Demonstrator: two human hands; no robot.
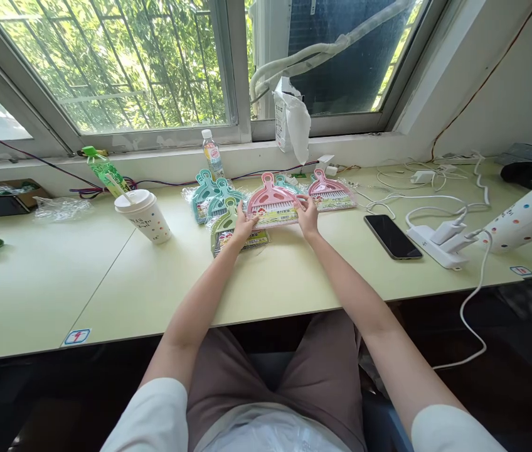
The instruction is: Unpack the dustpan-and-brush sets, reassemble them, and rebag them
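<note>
Both hands grip a pink dustpan and brush set point(271, 199) by its two lower sides, just above the table. My left hand point(244, 227) closes on its left edge, over an olive-green set point(228, 221) lying below. At the other edge, my right hand point(308, 217) pinches the pink pan. Two teal sets point(204, 191) lie to the left in clear wrapping, partly overlapping. To the right lies a second pink set point(330, 193), with another teal one point(287, 181) mostly hidden behind the held set. Printed labels run across the bristle ends.
On the left stands a white lidded cup point(144, 216) with a straw, near a green bottle point(101, 168). A clear-capped drink bottle point(212, 154) stands by the window. To the right are a black phone point(392, 236), a white power strip point(435, 246) with cables, and a large dotted cup point(527, 216).
</note>
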